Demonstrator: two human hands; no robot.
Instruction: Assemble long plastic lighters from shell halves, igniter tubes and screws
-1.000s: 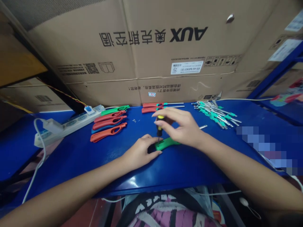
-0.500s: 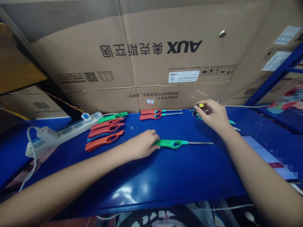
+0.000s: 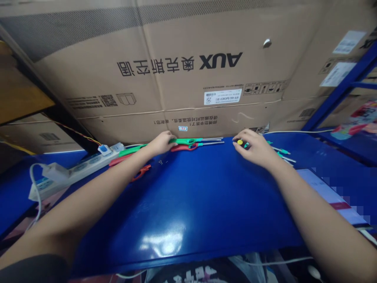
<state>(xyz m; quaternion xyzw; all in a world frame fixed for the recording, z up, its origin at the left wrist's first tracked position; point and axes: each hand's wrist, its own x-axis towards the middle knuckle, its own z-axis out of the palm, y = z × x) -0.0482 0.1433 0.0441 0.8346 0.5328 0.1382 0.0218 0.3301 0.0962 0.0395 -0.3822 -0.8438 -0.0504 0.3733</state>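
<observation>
My left hand (image 3: 161, 143) is closed on the rear end of a green lighter (image 3: 185, 141), whose metal rod points right. This lighter lies over the red lighters (image 3: 184, 147) at the back of the blue table. My right hand (image 3: 251, 144) is closed around a small dark tool with a yellow end (image 3: 240, 142), near the back edge. Just right of it lie teal-ended metal rods (image 3: 281, 150). Red handles (image 3: 120, 160), an orange handle (image 3: 143, 172) and a green handle (image 3: 128, 151) lie at the left, partly hidden by my left arm.
A white power strip (image 3: 85, 165) with plugs and cables runs along the left. Cardboard (image 3: 176, 90) stands behind the blue table (image 3: 188, 204). A lit screen (image 3: 324, 192) lies at the right, near a blue metal post (image 3: 341, 94).
My left hand has carried the green lighter from the table's middle back onto the red lighters. My right hand has shifted slightly, still holding the yellow-ended tool. The view has moved a little.
</observation>
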